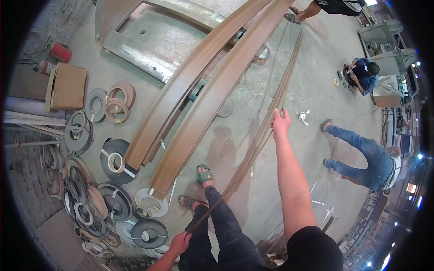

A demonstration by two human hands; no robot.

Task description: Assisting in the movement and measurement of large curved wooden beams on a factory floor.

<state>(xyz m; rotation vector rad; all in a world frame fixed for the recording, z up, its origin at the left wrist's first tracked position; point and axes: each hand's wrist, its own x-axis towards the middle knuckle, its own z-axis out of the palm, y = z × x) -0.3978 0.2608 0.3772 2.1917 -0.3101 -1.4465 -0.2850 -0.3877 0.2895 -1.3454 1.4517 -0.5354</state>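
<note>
My left hand (pixel 180 242), low in the view, is closed around the near end of a long, thin brown strip (pixel 206 213). The strip runs up and to the right, in front of my legs, to a bundle of similar strips (pixel 260 143). With my right arm stretched forward, my right hand (pixel 281 123) pinches the edge of these strips about midway along; its fingertips are partly hidden. Left of the strips, two long brown profiled boards (pixel 217 97) (pixel 181 74) lie side by side, raised on a support.
Rolls of edge banding (pixel 116 198) crowd the left floor beside a cardboard box (pixel 68 86) and a red can (pixel 60 52). A metal frame (pixel 135 56) stands beyond. To the right, one person bends (pixel 373 156), another crouches (pixel 364 74); crumpled white scrap (pixel 304 117) lies nearby.
</note>
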